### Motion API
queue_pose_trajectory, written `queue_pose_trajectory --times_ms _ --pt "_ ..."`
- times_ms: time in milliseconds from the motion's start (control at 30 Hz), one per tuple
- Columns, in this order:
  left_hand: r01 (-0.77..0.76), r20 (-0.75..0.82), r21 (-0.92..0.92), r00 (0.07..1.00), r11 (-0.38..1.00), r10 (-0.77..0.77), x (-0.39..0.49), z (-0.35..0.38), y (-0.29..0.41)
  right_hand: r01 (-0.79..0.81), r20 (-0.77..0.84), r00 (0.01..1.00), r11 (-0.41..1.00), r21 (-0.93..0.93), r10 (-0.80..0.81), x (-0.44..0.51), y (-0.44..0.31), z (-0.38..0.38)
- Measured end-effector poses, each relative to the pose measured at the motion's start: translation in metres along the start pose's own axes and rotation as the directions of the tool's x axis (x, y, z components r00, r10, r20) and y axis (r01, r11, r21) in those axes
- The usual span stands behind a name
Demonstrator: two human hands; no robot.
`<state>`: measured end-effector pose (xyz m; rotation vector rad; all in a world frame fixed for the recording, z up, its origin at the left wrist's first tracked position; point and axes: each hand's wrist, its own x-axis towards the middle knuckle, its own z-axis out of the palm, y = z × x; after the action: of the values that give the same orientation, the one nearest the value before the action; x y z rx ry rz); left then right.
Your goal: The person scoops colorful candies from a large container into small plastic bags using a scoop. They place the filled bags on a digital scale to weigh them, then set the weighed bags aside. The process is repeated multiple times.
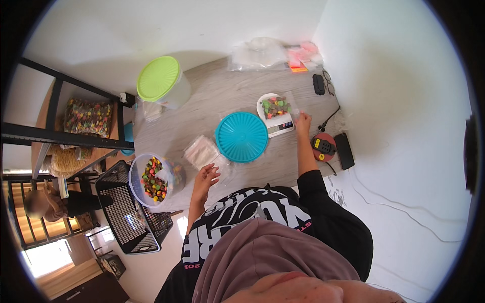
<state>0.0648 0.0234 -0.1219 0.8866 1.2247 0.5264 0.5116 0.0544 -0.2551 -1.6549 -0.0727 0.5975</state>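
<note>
My right hand pinches the edge of a clear plastic bag filled with colourful button-shaped candies. That bag lies on the round plate of a white digital kitchen scale. Fingers apart and holding nothing, my left hand hovers just below a stack of empty clear plastic bags. Between my hands, a round blue ribbed lid lies on the table, close beside the scale. To the left of my left hand, an open clear plastic tub holds more of the candies, with a whitish object among them.
A tub with a green lid stands at the table's back left. Plastic packaging lies by the wall. At right are a cable reel with sockets, a black case and eyeglasses. A black crate and a person are left.
</note>
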Motion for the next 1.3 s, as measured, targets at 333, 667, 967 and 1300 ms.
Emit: queue_pose_trajectory --times_ms 333,667,967,1300 --pt "-0.036 0.048 0.036 0.998 0.999 0.034 0.0 0.007 -0.015 0.359 0.571 0.81 0.884 -0.3 -0.136 -0.135 0.075 -0.014" --pt "-0.06 0.047 0.042 0.997 0.997 0.058 -0.007 0.015 -0.017 0.41 0.753 0.656 0.86 -0.305 -0.046 -0.162 0.061 0.013" --pt "-0.043 0.012 0.051 0.999 0.998 0.042 -0.018 0.012 -0.027 0.521 0.606 0.759 0.779 -0.349 -0.236 -0.121 0.036 0.001" --pt "-0.085 0.068 0.067 0.994 0.994 0.081 -0.02 0.023 -0.018 0.238 0.063 0.971 0.946 -0.222 -0.23 0.049 0.023 0.006"
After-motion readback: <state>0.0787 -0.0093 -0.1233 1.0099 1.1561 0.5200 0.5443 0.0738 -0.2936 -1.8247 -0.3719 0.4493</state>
